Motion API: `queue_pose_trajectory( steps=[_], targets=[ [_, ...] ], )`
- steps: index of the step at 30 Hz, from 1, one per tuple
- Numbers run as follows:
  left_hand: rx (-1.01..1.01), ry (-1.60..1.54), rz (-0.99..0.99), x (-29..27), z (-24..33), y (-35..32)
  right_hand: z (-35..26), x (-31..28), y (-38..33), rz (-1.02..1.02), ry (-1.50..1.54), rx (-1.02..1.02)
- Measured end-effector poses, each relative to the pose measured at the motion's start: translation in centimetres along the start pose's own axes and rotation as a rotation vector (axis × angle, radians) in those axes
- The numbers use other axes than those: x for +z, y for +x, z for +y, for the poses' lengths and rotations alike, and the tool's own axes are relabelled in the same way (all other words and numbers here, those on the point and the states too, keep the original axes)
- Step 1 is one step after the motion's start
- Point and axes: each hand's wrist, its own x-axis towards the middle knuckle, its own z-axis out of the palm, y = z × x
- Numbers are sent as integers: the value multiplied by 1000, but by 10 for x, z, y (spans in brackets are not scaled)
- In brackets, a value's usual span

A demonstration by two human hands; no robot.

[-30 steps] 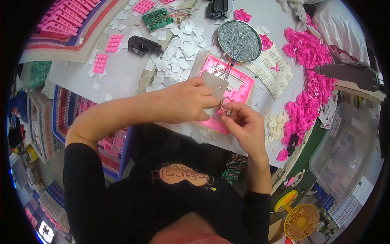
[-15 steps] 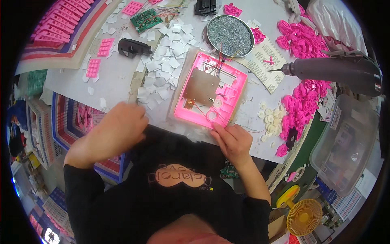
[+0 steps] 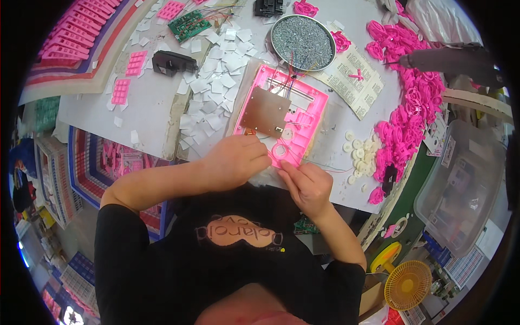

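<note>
A pink plastic housing (image 3: 305,142) lies on the table in front of me, tilted a little. Inside it sits a brown circuit board (image 3: 266,111), with thin coloured wires (image 3: 285,76) rising from its far side. My left hand (image 3: 238,161) is over the housing's near left corner, its fingers curled together. Whatever those fingers may hold is hidden. At the near edge my right hand (image 3: 309,183) pinches the housing between thumb and fingers. A thin red wire (image 3: 338,171) trails out to the right of that hand.
A round dish of small screws (image 3: 303,43) stands beyond the housing. White square pads (image 3: 214,89) lie to its left, with a black part (image 3: 174,63) and a green circuit board (image 3: 188,25). At right are white discs (image 3: 362,154), heaped pink parts (image 3: 414,81) and a hanging electric screwdriver (image 3: 452,60).
My left hand has swung right from the table's front edge to the housing's near left corner. My right hand stays at the near edge. The screwdriver has shifted up and to the right.
</note>
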Motion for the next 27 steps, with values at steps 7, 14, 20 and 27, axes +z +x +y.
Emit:
queue_pose_trajectory(
  steps=[7, 14, 20, 27],
  targets=[
    [20, 44, -34, -2, 3, 2, 24, 1, -8, 14, -37, -96],
    [104, 123, -174, -2, 6, 11, 21, 2, -14, 38, -147, -107],
    [158, 191, -194, -1, 7, 8, 3, -13, -29, -90, -182, -33],
    [226, 316, -217, 8, 8, 4, -28, -33, -9, -542, -474, -24]
  ],
)
